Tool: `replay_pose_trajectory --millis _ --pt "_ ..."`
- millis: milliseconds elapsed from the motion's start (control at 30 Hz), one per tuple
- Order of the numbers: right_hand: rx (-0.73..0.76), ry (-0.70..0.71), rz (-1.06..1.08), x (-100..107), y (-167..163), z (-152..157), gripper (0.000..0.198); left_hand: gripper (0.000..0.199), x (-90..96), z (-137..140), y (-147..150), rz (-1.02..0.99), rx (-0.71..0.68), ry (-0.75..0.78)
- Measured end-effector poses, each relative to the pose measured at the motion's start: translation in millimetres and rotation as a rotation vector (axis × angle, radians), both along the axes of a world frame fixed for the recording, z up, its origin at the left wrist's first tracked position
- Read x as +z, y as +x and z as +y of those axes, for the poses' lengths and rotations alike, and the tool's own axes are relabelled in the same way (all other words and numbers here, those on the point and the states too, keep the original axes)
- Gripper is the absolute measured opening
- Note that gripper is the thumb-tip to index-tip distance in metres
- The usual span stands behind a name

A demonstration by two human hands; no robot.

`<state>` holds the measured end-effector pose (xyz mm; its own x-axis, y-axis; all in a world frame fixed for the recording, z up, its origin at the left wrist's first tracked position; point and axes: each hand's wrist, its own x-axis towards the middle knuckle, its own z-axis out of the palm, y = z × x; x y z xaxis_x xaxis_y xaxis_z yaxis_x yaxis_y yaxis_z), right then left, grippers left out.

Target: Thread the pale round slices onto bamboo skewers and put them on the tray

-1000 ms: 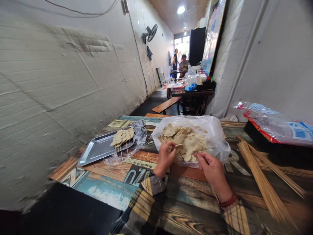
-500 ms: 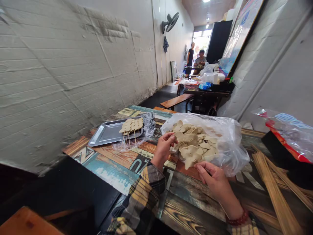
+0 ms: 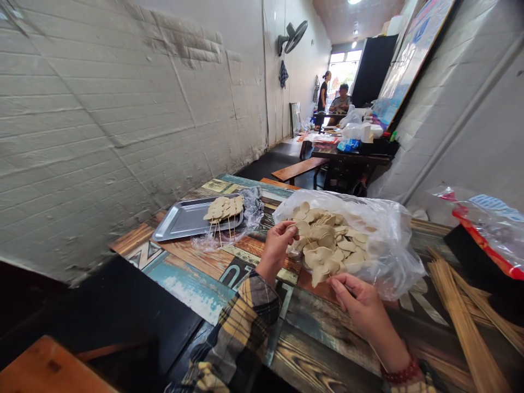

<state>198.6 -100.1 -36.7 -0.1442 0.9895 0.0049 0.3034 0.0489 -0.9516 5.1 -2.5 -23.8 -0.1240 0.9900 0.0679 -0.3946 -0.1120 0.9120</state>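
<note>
My left hand (image 3: pixel 280 245) is closed in a pinch on the edge of a flat beige slice (image 3: pixel 302 228), at the left of the pile. My right hand (image 3: pixel 358 297) pinches a thin bamboo skewer, mostly hidden by the fingers, with beige slices (image 3: pixel 321 263) at its far end. Behind both hands a heap of similar slices (image 3: pixel 347 243) lies on a clear plastic bag (image 3: pixel 395 234). To the left, a grey metal tray (image 3: pixel 178 219) bears several loaded skewers (image 3: pixel 224 208), their sticks pointing toward me over its edge.
A bundle of bare bamboo skewers (image 3: pixel 464 319) lies at the right, beside a black box (image 3: pixel 470 248) with red-edged plastic packaging. Crumpled plastic film (image 3: pixel 251 204) touches the tray. Beyond the patchwork table (image 3: pixel 184 284) stand a bench (image 3: pixel 301 168), another table and two people.
The whole view has shifted slightly, so things sit a little further right. Both hands keep their grips almost unmoved. The standing person in the back has turned.
</note>
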Motion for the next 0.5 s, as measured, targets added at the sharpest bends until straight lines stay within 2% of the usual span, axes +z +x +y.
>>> replay_pose_trajectory --millis 500 --pt "0.006 0.006 -0.034 -0.5 1.2 0.6 0.034 0.019 2.9 -1.5 1.8 0.014 0.021 -0.005"
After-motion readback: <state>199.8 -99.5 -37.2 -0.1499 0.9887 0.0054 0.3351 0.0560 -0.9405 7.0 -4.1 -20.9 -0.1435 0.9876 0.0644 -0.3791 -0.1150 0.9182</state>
